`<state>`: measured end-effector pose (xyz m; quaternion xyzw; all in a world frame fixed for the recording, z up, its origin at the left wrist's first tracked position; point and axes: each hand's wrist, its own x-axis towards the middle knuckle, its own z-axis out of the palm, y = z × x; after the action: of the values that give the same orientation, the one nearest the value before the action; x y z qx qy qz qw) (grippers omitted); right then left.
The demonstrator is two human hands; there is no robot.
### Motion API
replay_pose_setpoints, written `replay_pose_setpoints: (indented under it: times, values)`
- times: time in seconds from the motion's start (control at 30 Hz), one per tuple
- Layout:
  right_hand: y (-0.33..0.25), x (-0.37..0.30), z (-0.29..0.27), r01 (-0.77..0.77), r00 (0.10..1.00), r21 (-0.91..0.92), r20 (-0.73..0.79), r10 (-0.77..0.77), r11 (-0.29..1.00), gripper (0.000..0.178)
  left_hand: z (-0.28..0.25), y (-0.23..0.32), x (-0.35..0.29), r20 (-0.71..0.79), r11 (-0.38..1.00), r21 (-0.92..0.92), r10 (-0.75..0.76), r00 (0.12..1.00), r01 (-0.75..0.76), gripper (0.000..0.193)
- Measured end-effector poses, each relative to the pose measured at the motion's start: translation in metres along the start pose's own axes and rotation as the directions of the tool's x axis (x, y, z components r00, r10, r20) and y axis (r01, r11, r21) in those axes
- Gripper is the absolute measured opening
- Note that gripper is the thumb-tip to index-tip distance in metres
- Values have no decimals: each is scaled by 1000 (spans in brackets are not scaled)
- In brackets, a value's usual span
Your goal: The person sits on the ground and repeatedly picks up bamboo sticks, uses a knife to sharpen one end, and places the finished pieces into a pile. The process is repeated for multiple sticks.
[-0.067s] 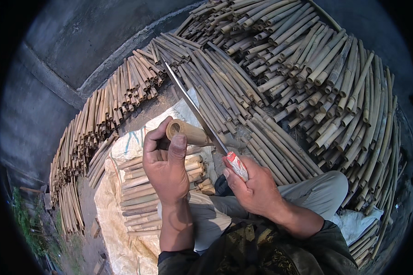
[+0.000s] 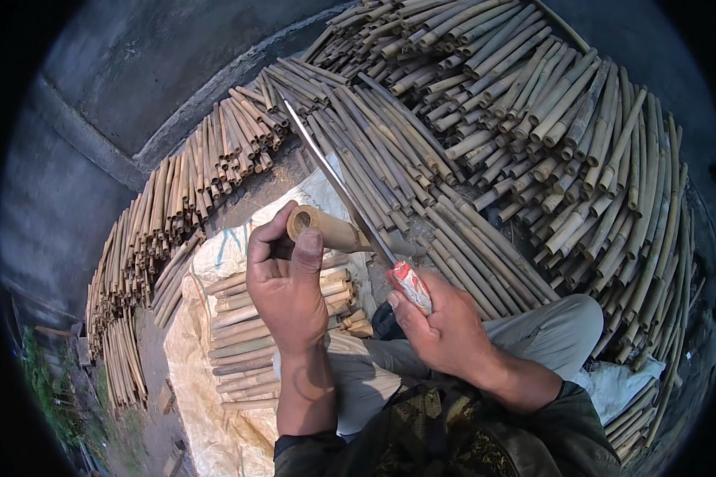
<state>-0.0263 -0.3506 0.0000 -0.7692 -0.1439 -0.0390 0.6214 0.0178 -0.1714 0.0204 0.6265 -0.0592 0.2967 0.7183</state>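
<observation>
Fingers of our left hand [image 2: 288, 296] grasp a tan, hollow bamboo tube [image 2: 332, 231], long axis running rightward, crossed by a slender steel blade [image 2: 348, 199]. Our right hand [image 2: 444, 324] clenches the red-and-white handle [image 2: 411, 286].

A dark grey wall [image 2: 167, 56], crossed by a paler ledge [image 2: 195, 107], stands beyond a brown dirt floor [image 2: 154, 358]; daylit green plants [image 2: 44, 385] show lower left.

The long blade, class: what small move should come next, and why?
Probably a short stroke of the long blade: the right hand grips its handle, the blade crosses the bamboo piece in view, and the left hand holds that piece's open end.
</observation>
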Motion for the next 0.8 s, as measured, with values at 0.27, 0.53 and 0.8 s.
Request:
replay_pose_setpoints:
  times: [0.27,0.53,0.8]
  values:
    - [-1,-1,-6,-161,985,-69,48,164,985,26,11,1,-12,9,993,111,31,999,-32,36]
    - [-2,-20,-17,209,948,-54,-234,-216,976,30,16,-7,-8,-9,996,82,30,1000,-29,36]
    - [7,-13,-15,-14,997,-51,-82,10,999,27,20,-7,-9,25,988,151,22,999,-26,38]
